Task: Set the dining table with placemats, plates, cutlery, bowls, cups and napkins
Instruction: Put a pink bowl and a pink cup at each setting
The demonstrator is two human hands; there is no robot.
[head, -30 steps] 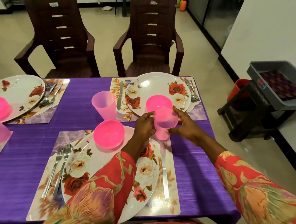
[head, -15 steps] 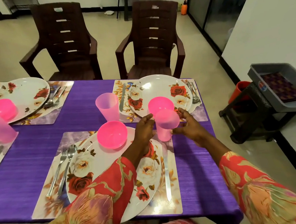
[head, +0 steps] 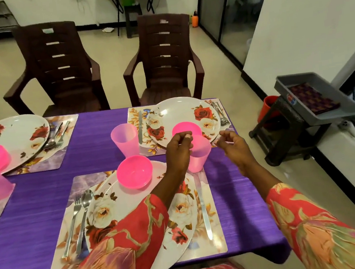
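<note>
Both hands hover just above the table, fingers loosely curled and holding nothing; the left hand (head: 179, 148) and the right hand (head: 231, 145) flank a pink cup (head: 198, 154), which stands upright between them on the top right corner of the near placemat (head: 216, 239), untouched; a pink bowl (head: 135, 171) sits left of the left hand on the flowered plate (head: 114, 209); a knife (head: 202, 206) lies below the cup, a fork (head: 72, 224) and spoon (head: 84, 214) far left; a second cup (head: 125, 139) stands beyond the bowl.
</note>
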